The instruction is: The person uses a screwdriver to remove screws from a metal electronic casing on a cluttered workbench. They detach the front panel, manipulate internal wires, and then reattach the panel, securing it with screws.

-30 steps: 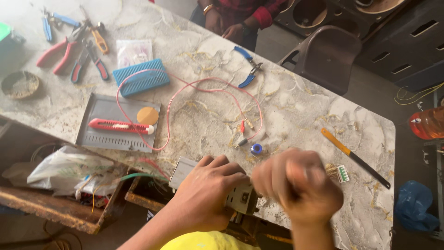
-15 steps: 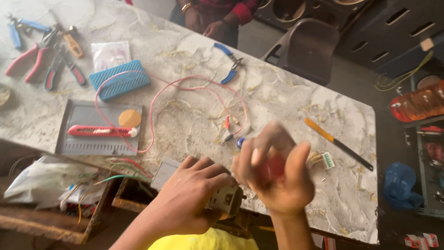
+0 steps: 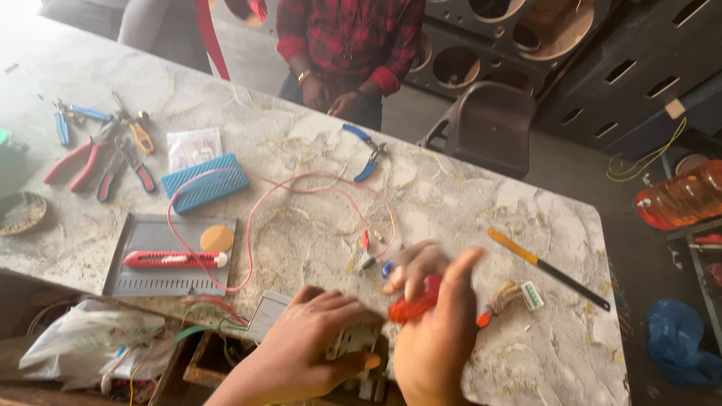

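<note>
Right hand (image 3: 432,331) wrapped around a red-handled tool (image 3: 415,302), likely a screwdriver; the handle shows between my fingers, the tip is hidden. Left hand (image 3: 316,342) lies flat and spread over a small metal-and-plastic part (image 3: 353,353) at the table's near edge, about 6 o'clock from me, pressing it down more than gripping it.

To do this well, I judge: keep the left palm bearing straight down so the part cannot twist, keep the tool in line with whatever it engages, and turn from the wrist, not the elbow.

Edges: the part sits right at the marble table's (image 3: 466,203) lip, partly overhanging, so a slip could send it off toward me. A blue cap (image 3: 388,268) and the clip ends of the pink wire (image 3: 301,188) lie just beyond my knuckles at 12 o'clock. A small brush (image 3: 511,295) is near at 2 o'clock, a long yellow-handled blade (image 3: 545,265) farther out. Barest marble lies at 1 o'clock. Another person's hands (image 3: 331,98) rest at the far edge, well apart.
</note>
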The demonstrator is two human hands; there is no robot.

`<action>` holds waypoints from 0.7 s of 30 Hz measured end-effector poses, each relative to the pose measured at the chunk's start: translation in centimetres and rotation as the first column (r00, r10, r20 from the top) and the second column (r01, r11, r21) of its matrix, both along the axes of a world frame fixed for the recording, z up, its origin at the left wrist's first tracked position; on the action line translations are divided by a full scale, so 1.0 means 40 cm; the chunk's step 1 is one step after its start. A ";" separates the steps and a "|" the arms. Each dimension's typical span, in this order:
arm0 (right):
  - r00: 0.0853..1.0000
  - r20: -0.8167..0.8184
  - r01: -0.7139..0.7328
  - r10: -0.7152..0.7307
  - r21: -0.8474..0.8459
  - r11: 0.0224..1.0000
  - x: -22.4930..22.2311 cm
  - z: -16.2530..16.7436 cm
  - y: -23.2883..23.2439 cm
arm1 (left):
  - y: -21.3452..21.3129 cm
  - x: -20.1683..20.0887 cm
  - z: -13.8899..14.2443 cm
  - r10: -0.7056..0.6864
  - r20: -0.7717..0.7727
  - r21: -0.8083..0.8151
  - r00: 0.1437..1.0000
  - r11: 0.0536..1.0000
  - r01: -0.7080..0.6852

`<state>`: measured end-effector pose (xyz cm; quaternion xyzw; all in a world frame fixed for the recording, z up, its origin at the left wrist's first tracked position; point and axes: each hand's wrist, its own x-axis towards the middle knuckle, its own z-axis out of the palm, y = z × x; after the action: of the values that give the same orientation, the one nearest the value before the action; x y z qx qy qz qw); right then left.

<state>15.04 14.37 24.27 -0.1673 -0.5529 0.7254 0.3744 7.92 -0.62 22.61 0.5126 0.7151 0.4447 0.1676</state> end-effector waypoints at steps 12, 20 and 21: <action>0.991 -0.119 -0.053 0.057 0.039 0.998 -0.002 0.012 -0.012 | 0.017 0.012 -0.065 0.137 -0.071 0.014 0.988 0.991 -0.136; 0.992 0.074 -0.117 0.104 0.188 0.975 -0.015 -0.001 0.014 | 0.011 -0.001 -0.059 0.110 -0.003 -0.049 0.994 0.993 -0.110; 0.980 0.055 -0.198 0.192 0.149 0.969 -0.016 0.004 0.015 | 0.011 -0.005 -0.056 0.110 -0.006 -0.035 0.994 0.993 -0.110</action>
<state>14.41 14.97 24.41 -0.0974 -0.6283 0.7104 0.3019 7.73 -0.19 20.36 0.4705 0.7502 0.4395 0.1504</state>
